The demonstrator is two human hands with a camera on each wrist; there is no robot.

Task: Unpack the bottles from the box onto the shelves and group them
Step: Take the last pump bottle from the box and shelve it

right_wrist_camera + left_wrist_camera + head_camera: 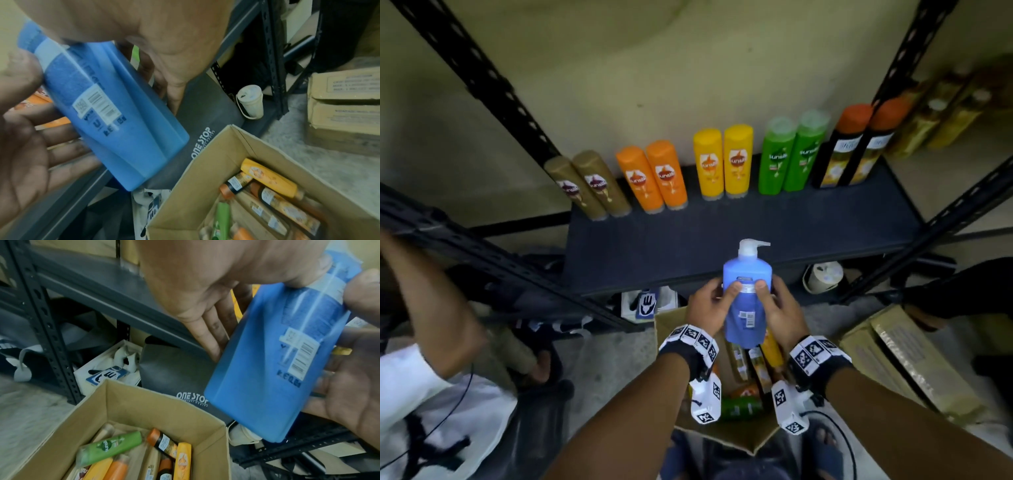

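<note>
Shelf (722, 236): five colour pairs along the back | your left hand (709, 305) and right hand (779, 310) clasp blue pump bottle (747, 294) above box (144, 404) | step: transfer | next: stand it upright, apart, starting its own group.

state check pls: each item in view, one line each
blue pump bottle: upright, held in air between both hands, above the box
left hand: grips the bottle's left side
right hand: grips the bottle's right side
cardboard box: open, bottles still lying inside
shelf: five colour pairs stand upright along the back, front bare
green bottle in box: lying on its side, on top
</note>
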